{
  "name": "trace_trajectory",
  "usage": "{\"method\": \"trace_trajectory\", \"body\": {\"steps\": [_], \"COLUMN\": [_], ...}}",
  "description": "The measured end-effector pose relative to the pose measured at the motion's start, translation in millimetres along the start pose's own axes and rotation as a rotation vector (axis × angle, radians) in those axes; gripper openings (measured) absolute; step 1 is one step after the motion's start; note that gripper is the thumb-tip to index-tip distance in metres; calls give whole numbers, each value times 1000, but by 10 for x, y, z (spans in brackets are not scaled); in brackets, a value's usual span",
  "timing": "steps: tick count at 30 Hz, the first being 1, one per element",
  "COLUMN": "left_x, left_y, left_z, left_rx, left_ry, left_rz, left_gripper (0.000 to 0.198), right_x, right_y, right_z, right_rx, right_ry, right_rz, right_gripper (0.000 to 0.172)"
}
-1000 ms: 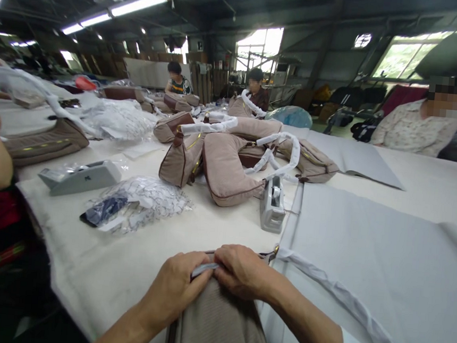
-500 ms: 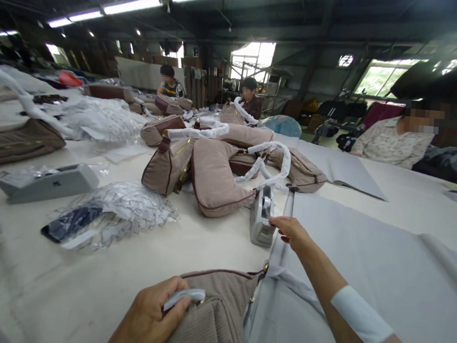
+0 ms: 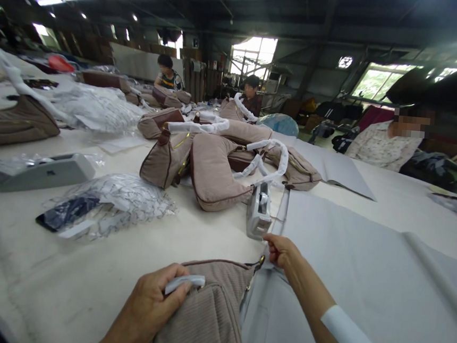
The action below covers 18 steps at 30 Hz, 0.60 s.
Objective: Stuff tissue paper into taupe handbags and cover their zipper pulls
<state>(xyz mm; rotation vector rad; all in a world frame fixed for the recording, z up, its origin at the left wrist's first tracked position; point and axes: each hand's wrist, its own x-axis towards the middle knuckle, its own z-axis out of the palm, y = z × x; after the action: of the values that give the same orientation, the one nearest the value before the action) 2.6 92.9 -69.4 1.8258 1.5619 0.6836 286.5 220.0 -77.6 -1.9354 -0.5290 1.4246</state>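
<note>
A taupe corduroy bag (image 3: 207, 319) lies at the near edge of the table, right below me. My left hand (image 3: 147, 306) rests on its top and pinches the white-wrapped end of a strap (image 3: 185, 281) against the fabric. My right hand (image 3: 280, 249) is stretched forward just short of a grey tape dispenser (image 3: 259, 212). Its thumb and fingers are pinched together on a thin strip of clear tape that runs back to the dispenser. A white band sits on my right forearm (image 3: 348, 337).
Large grey paper sheets (image 3: 364, 269) cover the table's right side. A heap of taupe bags with white-wrapped straps (image 3: 213, 165) lies beyond the dispenser. At left are a second dispenser (image 3: 40, 171) and a plastic bag holding a dark item (image 3: 101, 206). People sit across the table (image 3: 386, 145).
My right hand left the strap, reached out to the tape dispenser and has now drawn back a little toward me, pinched. The left hand kept its hold on the white strap end.
</note>
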Motion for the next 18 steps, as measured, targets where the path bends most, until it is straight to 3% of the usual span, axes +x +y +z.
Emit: {"method": "trace_trajectory", "body": {"steps": [2,4,7,10,12,18], "left_x": [-6,2,30,33,13,-43], "left_y": [-10,-7,17,39,34,-36], "left_z": [4,-1,-29,-57,-61,-23], "left_rx": [59,154,353,472,492,497], "left_ry": [100,240,407,438,458,608], "left_rz": [176,463,804,888,889,940], "left_gripper": [17,10,10,11,12,13], "right_x": [-41,-202,-644,-1103,-1296,-1420], "right_y": [128,135,17,-38,7,172], "right_z": [2,-35,-52,92,258,601], "right_rx": [25,72,109,7,-81,-241], "right_ry": [21,-12,-204,-561,-713,-735], "right_rz": [-25,-108,-185,-101,-24,65], "right_gripper": [22,17,15,22,21,9]}}
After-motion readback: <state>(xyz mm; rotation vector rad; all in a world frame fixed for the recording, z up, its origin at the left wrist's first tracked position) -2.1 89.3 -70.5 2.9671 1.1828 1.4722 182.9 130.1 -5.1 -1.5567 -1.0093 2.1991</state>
